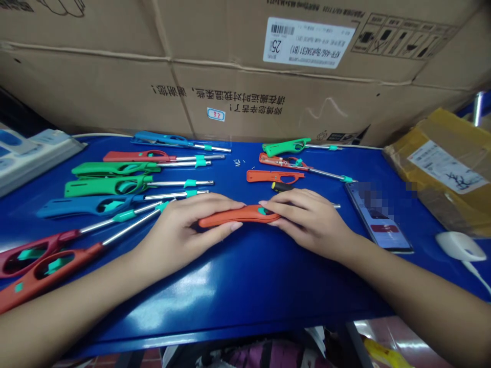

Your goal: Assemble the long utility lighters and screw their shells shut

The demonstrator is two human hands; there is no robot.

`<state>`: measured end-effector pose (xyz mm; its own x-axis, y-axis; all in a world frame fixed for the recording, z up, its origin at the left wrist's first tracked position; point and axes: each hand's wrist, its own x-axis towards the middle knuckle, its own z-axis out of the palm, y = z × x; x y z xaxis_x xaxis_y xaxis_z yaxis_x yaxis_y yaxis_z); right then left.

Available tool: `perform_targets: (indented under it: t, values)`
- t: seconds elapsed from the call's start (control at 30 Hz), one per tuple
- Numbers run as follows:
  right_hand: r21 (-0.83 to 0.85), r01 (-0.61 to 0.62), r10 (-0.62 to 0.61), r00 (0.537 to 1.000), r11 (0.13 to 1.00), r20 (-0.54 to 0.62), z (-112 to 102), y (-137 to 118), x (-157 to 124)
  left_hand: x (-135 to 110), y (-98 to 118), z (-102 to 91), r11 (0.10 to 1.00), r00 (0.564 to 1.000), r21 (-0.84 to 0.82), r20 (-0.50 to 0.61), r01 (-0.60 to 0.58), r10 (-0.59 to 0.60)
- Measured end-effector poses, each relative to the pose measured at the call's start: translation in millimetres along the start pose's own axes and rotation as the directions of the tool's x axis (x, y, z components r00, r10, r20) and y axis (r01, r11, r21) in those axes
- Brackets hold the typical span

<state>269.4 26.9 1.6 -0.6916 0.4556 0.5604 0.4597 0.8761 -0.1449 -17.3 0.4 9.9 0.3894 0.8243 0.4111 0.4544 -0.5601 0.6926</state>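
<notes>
An orange gas lighter [233,215] is held level between both hands above the blue table. My left hand [195,220] pinches its left end, thumb below and fingers above. My right hand [312,217] grips the right end near the teal trigger, and its fingers hide the rest of that end. Just behind my right hand lies a screwdriver [282,187] with a black and yellow handle. Beyond it are a loose orange shell half [274,176] and an opened lighter [286,162] with its inner parts showing. Small screws [238,163] are scattered nearby.
Several lighters, such as a green one [103,186], a blue one [92,205] and a red one [38,254], line the left side. Another green lighter [286,146] lies at the back. A phone [379,220], a white charger [460,246] and cardboard boxes [126,97] surround the blue table [245,291].
</notes>
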Motion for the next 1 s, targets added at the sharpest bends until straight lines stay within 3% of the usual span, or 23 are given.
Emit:
perform_targets:
  t: [0.13, 0.37, 0.57, 0.83, 1.0]
  values:
    - [0.077, 0.027, -0.021, 0.997, 0.997, -0.076, 0.6, -4.5, 1.1, -1.7, -0.8, 1.8, 0.989, 0.99, 0.036, -0.002, -0.143, 0.143]
    - [0.153, 0.056, -0.03, 0.985, 0.987, -0.169, 1.6, -14.4, -2.3, -5.8, 3.8, 5.5, 0.977, 0.977, 0.004, -0.011, -0.215, 0.215]
    - [0.169, -0.033, 0.052, 0.992, 0.985, -0.112, 0.7, -17.8, -0.1, -6.2, 8.4, 4.9, 0.992, 0.993, -0.022, -0.001, -0.121, 0.121]
    - [0.166, -0.001, 0.008, 0.999, 0.986, -0.039, 3.5, -20.0, 1.5, -5.5, 7.9, 11.8, 0.99, 0.992, -0.129, 0.112, -0.05, 0.065]
    - [0.18, -0.033, 0.027, 0.999, 0.983, 0.039, 7.0, -20.4, -0.9, -6.8, 7.7, 14.9, 0.99, 0.991, -0.14, 0.129, -0.023, 0.041]
